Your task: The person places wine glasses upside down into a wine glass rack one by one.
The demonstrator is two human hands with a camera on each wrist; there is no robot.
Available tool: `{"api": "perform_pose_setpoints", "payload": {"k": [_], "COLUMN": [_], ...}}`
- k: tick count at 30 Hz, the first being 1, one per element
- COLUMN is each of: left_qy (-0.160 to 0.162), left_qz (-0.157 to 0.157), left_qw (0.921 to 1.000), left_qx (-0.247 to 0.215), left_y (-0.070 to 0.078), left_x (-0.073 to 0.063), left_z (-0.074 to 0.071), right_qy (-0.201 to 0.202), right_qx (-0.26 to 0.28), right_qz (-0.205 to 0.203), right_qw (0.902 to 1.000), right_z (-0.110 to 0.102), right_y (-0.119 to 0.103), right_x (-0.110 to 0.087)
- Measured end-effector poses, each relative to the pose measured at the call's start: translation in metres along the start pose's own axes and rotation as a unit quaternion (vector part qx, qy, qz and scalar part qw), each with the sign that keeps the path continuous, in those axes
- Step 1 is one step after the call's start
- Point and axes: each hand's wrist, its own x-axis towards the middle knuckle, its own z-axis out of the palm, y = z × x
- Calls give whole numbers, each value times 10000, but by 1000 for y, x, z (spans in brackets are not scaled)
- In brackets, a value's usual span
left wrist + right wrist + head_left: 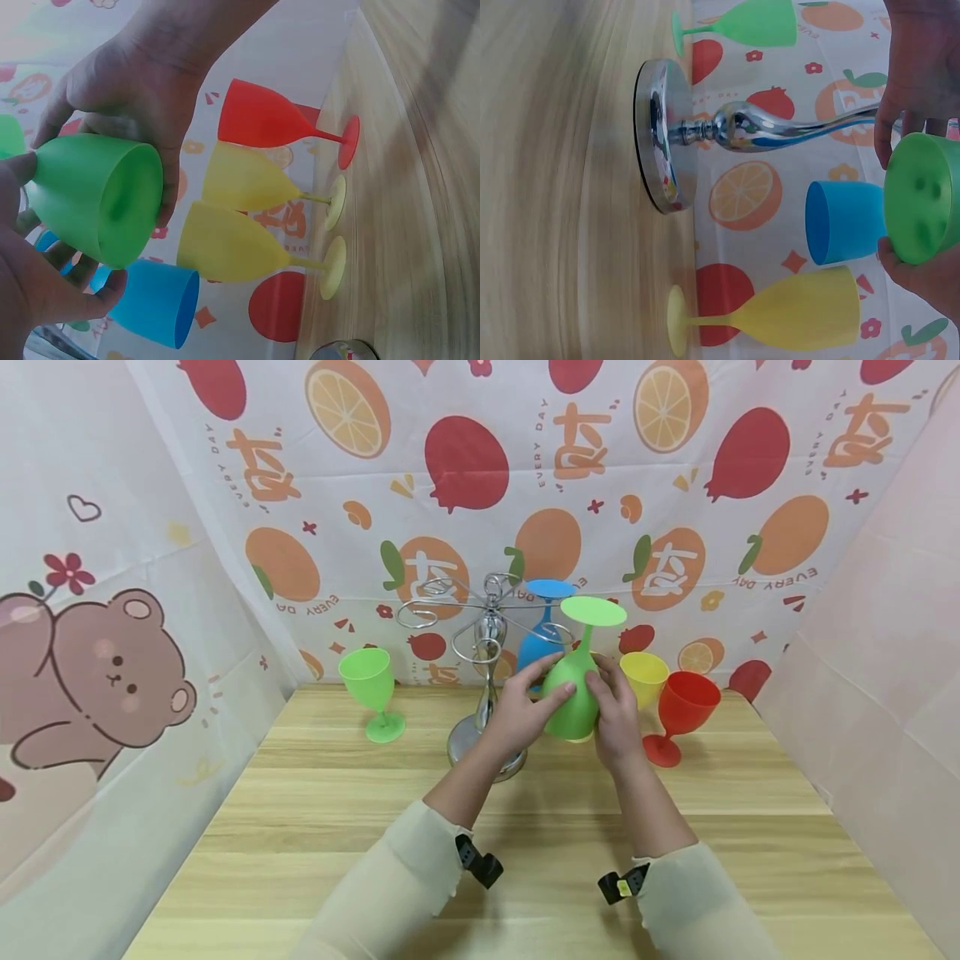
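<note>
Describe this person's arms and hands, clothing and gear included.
The left hand and right hand are gloveless. Pale cream sleeves stop short of them. At the sleeve ends sit a black left camera and black right camera, the latter with a yellow patch.

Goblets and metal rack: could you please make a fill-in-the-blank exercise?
1. The held goblet, between left hand and right hand, is ____.
2. The hanging goblet on the metal rack is ____.
3. The left wrist view shows ____ standing yellow goblets.
4. In the head view, the red goblet is to the ____ of the metal rack.

Missing words: green; blue; two; right.
</note>
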Motion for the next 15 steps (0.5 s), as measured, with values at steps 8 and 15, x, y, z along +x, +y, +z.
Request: {"api": "perform_pose_setpoints", "payload": {"k": [8, 15], "left_qy": [81, 8], "left_qz": [-69, -191], "left_qw": [9999, 9996], "left_qx": [25, -229], "left_y": [-4, -9], "left_x": [8, 11], "left_z": [2, -1], "right_qy": [-30, -5], "right_qx": [-316, -441], "right_qz": [83, 168], "right_qw": [9995, 9989], "right_z": [-3, -1], "right_y": [2, 6], "right_x": [11, 18]}}
